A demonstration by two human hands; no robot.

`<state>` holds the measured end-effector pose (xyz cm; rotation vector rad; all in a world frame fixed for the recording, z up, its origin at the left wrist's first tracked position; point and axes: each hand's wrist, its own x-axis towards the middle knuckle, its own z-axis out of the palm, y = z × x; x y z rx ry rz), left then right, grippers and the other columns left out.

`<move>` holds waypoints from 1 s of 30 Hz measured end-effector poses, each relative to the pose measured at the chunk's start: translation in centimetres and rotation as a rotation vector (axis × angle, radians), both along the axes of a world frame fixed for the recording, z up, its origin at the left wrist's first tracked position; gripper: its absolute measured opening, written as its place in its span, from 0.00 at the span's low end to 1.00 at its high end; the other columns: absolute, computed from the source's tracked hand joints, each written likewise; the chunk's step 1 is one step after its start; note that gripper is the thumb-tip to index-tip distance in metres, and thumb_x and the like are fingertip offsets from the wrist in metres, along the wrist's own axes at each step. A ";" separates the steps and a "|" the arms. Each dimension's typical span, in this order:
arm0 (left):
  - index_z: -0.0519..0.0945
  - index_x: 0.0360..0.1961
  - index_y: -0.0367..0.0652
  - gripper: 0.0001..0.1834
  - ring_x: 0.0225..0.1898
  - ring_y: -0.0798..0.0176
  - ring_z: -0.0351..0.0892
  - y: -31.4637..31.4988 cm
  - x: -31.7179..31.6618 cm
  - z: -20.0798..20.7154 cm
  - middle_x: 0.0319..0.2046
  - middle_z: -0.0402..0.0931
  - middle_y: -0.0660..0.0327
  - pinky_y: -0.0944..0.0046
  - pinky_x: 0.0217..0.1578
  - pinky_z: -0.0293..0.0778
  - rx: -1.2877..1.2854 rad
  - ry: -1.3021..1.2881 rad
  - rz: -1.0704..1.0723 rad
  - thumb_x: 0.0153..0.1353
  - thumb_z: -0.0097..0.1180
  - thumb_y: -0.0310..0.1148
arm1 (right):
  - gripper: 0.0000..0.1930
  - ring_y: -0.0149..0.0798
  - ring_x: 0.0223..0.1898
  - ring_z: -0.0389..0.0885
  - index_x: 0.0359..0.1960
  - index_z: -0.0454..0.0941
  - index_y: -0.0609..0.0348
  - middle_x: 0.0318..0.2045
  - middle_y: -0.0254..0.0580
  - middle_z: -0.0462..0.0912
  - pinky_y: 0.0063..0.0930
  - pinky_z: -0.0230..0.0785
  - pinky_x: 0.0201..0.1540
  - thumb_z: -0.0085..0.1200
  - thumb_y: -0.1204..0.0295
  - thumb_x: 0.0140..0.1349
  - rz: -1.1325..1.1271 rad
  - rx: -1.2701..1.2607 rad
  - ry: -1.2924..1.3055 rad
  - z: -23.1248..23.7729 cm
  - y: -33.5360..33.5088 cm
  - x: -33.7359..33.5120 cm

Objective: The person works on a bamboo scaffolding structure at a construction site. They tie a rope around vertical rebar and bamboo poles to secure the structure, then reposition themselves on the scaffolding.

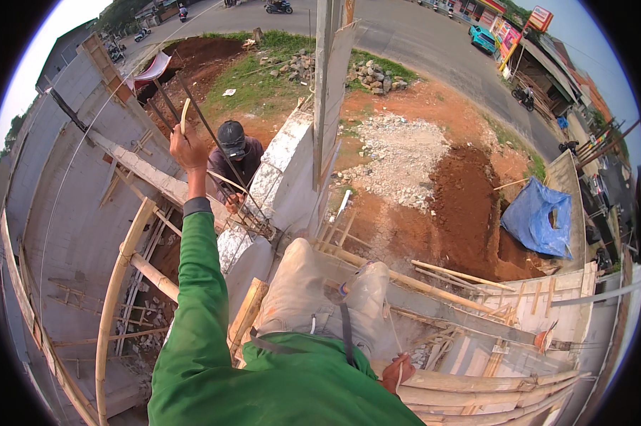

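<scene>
My left hand (189,149) is raised at the end of a green sleeve, its fingers closed round a short, pale, curved strip (185,116) that sticks up from the fist. Thin dark steel bars (205,124) rise just beyond it. Low on the right, my right hand (398,372) is closed on a thin pale cord (394,332), which runs up beside my knee. Below my raised arm, a co-worker in a dark cap (231,138) has a hand (233,203) at the steel bars by the wall top.
A white-crusted block wall (278,165) and upright post (323,78) stand ahead. Bamboo poles (121,259) form scaffolding at left, with more poles (469,380) at lower right. Far below lie rubble (405,145), red soil (459,206), a blue tarp (540,216) and a road (398,42).
</scene>
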<state>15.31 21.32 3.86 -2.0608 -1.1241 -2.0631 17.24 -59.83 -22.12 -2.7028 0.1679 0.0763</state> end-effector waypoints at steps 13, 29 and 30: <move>0.82 0.38 0.34 0.17 0.31 0.36 0.76 0.1 0.1 0.0 0.27 0.77 0.44 0.44 0.32 0.68 -0.027 0.005 -0.029 0.78 0.52 0.38 | 0.22 0.53 0.36 0.83 0.34 0.82 0.56 0.27 0.46 0.87 0.46 0.64 0.60 0.39 0.61 0.82 0.077 -0.048 -0.069 -0.5 -0.9 0.0; 0.84 0.45 0.33 0.25 0.43 0.27 0.79 1.7 -0.3 -1.3 0.38 0.83 0.37 0.37 0.44 0.71 -0.122 0.053 0.028 0.78 0.47 0.46 | 0.20 0.56 0.35 0.83 0.33 0.83 0.58 0.26 0.53 0.86 0.47 0.66 0.58 0.42 0.63 0.81 0.062 -0.067 -0.065 -1.3 -1.6 0.3; 0.84 0.45 0.32 0.25 0.43 0.27 0.79 1.9 -0.3 -1.4 0.38 0.83 0.37 0.37 0.44 0.71 -0.121 0.048 0.022 0.78 0.47 0.46 | 0.20 0.56 0.35 0.83 0.33 0.83 0.57 0.26 0.53 0.87 0.47 0.66 0.58 0.42 0.63 0.81 0.068 -0.091 -0.069 -1.3 -1.5 0.3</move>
